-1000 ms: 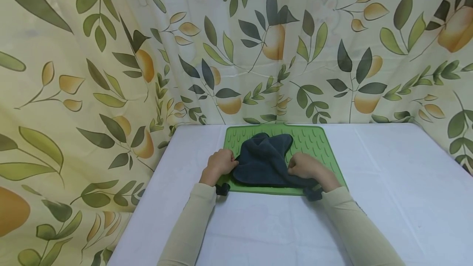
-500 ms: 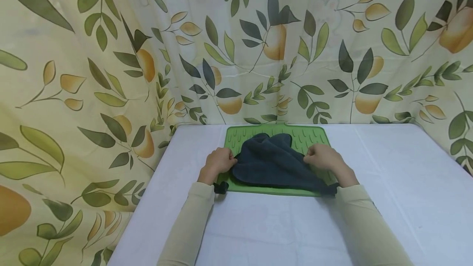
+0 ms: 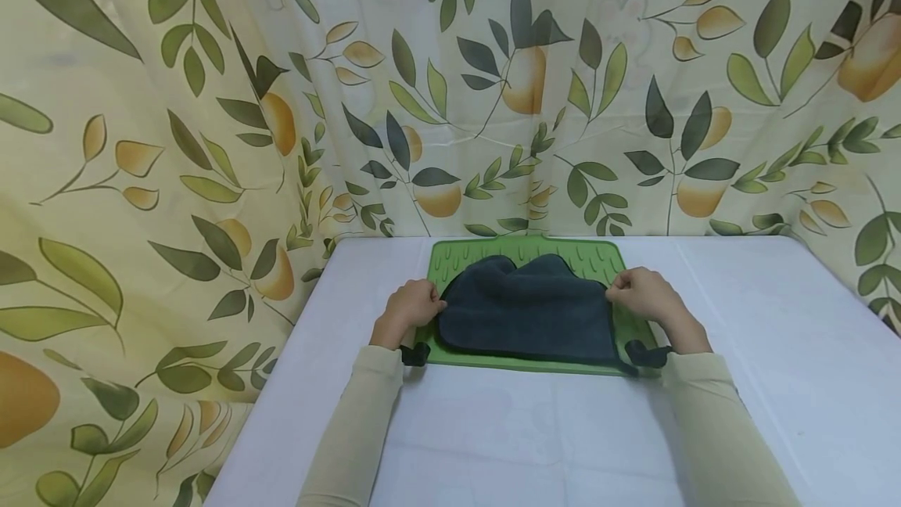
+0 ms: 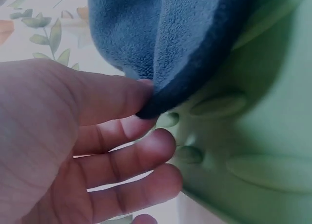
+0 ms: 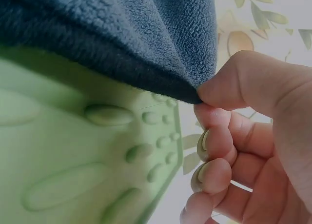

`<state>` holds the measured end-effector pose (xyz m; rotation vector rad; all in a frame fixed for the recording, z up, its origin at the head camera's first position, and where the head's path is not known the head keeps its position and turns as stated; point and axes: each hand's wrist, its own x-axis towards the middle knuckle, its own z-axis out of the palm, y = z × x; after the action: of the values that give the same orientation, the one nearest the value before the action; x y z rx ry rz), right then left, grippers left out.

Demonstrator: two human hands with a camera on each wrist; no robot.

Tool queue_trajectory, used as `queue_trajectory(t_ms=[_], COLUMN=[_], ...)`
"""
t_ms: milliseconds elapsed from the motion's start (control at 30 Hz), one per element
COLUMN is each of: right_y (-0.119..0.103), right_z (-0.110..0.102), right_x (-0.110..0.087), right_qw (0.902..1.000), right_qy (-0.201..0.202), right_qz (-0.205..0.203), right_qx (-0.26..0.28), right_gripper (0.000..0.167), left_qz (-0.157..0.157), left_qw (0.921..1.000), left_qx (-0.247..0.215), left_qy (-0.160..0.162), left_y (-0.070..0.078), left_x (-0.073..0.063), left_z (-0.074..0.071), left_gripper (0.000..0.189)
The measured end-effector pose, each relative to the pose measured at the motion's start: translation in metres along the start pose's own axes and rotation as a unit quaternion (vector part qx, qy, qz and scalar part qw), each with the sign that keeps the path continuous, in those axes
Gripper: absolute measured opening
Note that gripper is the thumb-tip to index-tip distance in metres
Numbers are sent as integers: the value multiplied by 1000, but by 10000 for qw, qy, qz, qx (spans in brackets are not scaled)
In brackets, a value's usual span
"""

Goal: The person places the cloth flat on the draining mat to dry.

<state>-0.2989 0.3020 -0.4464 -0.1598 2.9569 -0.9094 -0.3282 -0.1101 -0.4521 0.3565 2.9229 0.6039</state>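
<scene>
A dark blue fleecy cloth (image 3: 528,319) spreads over a green ridged mat (image 3: 591,257), its front edge fairly straight and its back part bunched in two humps. My left hand (image 3: 411,307) pinches the cloth's left side; in the left wrist view the thumb and index finger grip a corner of the cloth (image 4: 146,43), the other fingers loosely bent below. On the other side my right hand (image 3: 647,296) pinches the right edge. The right wrist view has its thumb and index finger on a dark-edged corner of the cloth (image 5: 161,43), raised off the mat (image 5: 63,136).
The mat lies on a white-covered table (image 3: 486,436), near its back edge. Behind and to the left hangs a curtain (image 3: 303,139) printed with leaves and fruit. Black straps (image 3: 415,354) show at both wrists.
My right hand has moved to the right, pulling the cloth's right side out, so the cloth is wider and flatter along the front. The left hand has shifted slightly left, still pinching.
</scene>
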Motion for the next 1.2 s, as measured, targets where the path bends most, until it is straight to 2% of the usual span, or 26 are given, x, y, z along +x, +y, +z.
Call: queue_trajectory(t_ms=[200, 333, 500, 700, 800, 933, 1067, 1200], right_y=[4, 6, 6, 4, 5, 9, 12, 13], right_z=[5, 6, 5, 8, 9, 8, 5, 1], right_x=[1, 1, 2, 3, 3, 4, 3, 1], right_qw=[9993, 9980, 9977, 9956, 9951, 9949, 9950, 9940], right_qy=[-367, -620, -673, -914, -957, -968, -955, -1024], right_qz=[86, 111, 59, -15, -112, -190, -186, -195], right_qx=[-68, -29, 28, 188, 223, 210, 233, 342], right_gripper=[16, 17, 21, 24, 28, 32, 26, 26], left_qz=[-13, -2, -6, -6, 32, 78, 106, 103], left_qw=[9996, 9994, 9997, 9999, 10000, 10000, 9999, 9999], left_qx=[-95, -98, -128, -101, -27, 19, -13, -19], left_qy=[-273, -334, -198, -28, -15, 11, -6, -68], left_y=[-2, -1, 1, 1, 1, 0, -3, -5], left_x=[1, 1, 0, 2, 2, 1, 1, 0], left_z=[1, 1, 1, 4, 5, 4, 0, -3], left_gripper=[39, 42, 39, 32, 27, 31, 37, 35])
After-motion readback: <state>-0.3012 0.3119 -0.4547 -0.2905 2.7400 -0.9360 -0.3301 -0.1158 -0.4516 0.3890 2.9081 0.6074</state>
